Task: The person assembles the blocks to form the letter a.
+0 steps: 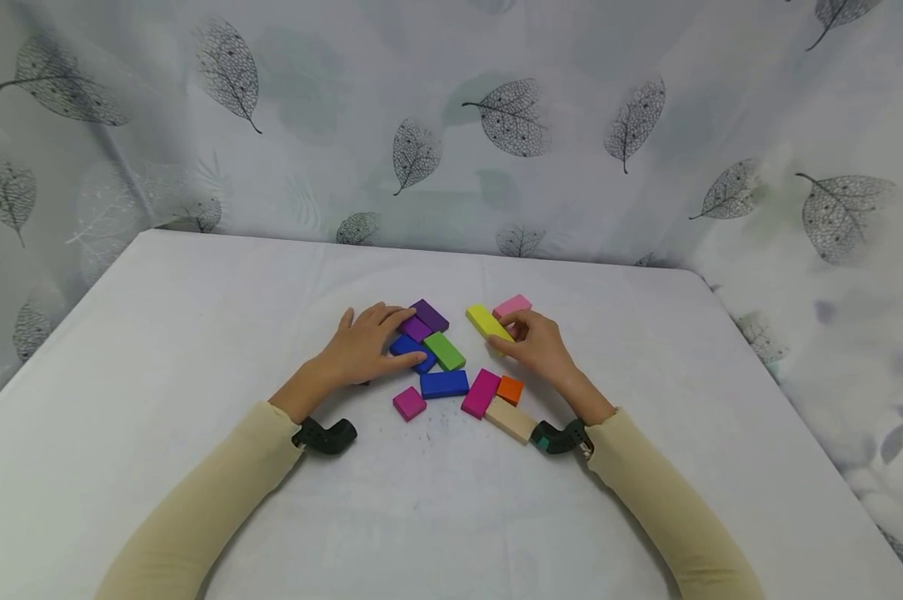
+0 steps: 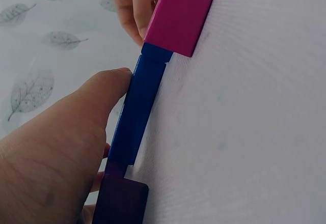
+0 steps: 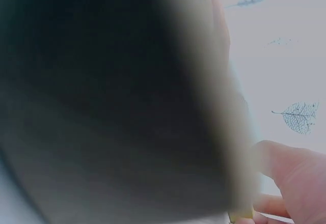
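Right hand (image 1: 539, 343) pinched the yellow block (image 1: 484, 318) near the pink block (image 1: 513, 304); couldn't tell if it touched the table (image 1: 421, 517). Left hand (image 1: 357, 348) had fingers extended, thumb at a blue block (image 1: 406, 343). Likely block-positioning step; next move called for a steady pinch.

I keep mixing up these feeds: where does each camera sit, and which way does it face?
Head: on the head, facing forward and down at the table and coloured blocks; left hand, right hand and both sleeves show.
Left wrist: on that wrist, looking low along blue blocks and a magenta block; left hand near, right hand beyond.
Right wrist: on that wrist, toward the leafy backdrop, mostly blocked by a dark blur; right hand low at right.
Shared: head and left wrist both show both hands and the blue blocks.
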`<act>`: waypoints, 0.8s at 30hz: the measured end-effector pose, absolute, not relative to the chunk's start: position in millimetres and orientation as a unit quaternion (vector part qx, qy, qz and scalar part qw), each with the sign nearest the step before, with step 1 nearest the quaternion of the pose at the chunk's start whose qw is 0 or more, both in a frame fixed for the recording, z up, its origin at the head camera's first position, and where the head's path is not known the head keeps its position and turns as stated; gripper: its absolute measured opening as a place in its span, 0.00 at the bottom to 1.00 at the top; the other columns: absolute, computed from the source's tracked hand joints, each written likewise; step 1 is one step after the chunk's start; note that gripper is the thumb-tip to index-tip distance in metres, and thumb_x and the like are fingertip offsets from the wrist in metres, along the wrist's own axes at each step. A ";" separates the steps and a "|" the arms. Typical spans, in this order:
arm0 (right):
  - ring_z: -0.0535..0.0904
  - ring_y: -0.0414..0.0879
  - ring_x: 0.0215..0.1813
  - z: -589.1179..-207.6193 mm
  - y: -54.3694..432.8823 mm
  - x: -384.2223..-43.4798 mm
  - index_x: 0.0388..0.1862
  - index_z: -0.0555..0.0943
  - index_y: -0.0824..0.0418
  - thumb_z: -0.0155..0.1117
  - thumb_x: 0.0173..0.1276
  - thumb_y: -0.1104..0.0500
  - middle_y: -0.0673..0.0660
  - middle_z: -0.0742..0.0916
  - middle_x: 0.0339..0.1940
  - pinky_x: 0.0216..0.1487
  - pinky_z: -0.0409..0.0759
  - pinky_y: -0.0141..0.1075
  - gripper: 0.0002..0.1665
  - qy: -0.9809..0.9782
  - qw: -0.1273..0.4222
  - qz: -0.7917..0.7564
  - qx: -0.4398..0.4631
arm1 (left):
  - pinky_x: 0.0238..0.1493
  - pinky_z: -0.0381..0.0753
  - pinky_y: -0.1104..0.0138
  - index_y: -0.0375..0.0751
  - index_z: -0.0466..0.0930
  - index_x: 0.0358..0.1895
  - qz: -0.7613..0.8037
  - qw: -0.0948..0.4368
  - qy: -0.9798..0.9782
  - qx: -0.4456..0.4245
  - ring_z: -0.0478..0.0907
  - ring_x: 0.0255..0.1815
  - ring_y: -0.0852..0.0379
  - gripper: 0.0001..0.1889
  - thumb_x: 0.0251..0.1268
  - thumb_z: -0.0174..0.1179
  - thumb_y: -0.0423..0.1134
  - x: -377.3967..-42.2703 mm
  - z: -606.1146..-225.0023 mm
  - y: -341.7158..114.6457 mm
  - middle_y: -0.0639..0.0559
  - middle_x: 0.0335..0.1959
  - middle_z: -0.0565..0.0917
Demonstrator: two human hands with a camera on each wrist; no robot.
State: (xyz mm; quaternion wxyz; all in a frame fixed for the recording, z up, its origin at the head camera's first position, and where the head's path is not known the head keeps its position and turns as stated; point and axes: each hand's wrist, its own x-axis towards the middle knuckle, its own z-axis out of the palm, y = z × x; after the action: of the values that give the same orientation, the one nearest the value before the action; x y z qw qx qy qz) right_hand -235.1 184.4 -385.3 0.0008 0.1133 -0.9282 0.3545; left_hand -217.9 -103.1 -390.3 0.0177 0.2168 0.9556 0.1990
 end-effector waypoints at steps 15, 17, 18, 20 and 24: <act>0.73 0.49 0.38 -387.7 189.2 -242.1 0.56 0.78 0.66 0.70 0.63 0.54 0.59 0.80 0.38 0.35 0.71 0.31 0.26 -0.917 -0.012 0.379 0.126 | 0.70 0.44 0.35 0.47 0.60 0.75 0.190 0.014 0.958 0.214 0.55 0.75 0.41 0.43 0.61 0.57 0.66 -217.9 -391.3 -102.2 0.43 0.71 0.65; 0.73 0.49 0.36 -388.6 193.3 -243.7 0.59 0.76 0.64 0.70 0.64 0.55 0.60 0.80 0.42 0.33 0.72 0.30 0.27 -0.907 -0.028 0.400 0.132 | 0.70 0.44 0.35 0.47 0.60 0.75 0.191 0.015 0.958 0.213 0.55 0.75 0.41 0.43 0.61 0.56 0.66 -218.3 -391.5 -101.7 0.43 0.71 0.65; 0.73 0.49 0.35 -389.4 195.6 -244.6 0.60 0.76 0.64 0.69 0.65 0.56 0.61 0.80 0.44 0.32 0.73 0.29 0.27 -0.899 -0.037 0.414 0.136 | 0.70 0.44 0.35 0.47 0.60 0.75 0.191 0.015 0.958 0.213 0.54 0.75 0.40 0.43 0.61 0.56 0.66 -218.3 -391.4 -101.4 0.43 0.72 0.65; 0.73 0.49 0.33 -389.9 199.2 -245.2 0.63 0.74 0.63 0.68 0.66 0.58 0.63 0.80 0.48 0.30 0.73 0.29 0.28 -0.884 -0.054 0.441 0.146 | 0.70 0.43 0.35 0.48 0.59 0.75 0.192 0.016 0.958 0.214 0.54 0.76 0.40 0.43 0.62 0.56 0.66 -218.3 -391.1 -101.0 0.43 0.72 0.65; 0.73 0.49 0.34 -389.6 202.3 -245.1 0.64 0.74 0.64 0.68 0.66 0.59 0.65 0.80 0.54 0.29 0.73 0.28 0.29 -0.869 -0.075 0.460 0.164 | 0.70 0.44 0.35 0.47 0.59 0.75 0.187 0.017 0.959 0.212 0.55 0.75 0.40 0.43 0.62 0.56 0.66 -217.6 -389.9 -102.0 0.43 0.72 0.65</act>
State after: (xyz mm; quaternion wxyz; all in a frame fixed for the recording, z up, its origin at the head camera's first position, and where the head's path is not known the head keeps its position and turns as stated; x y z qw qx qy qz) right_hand -245.1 202.3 -389.6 -0.0754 0.1643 -0.8691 0.4605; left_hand -217.6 -102.0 -389.9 0.0166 0.2117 0.9591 0.1874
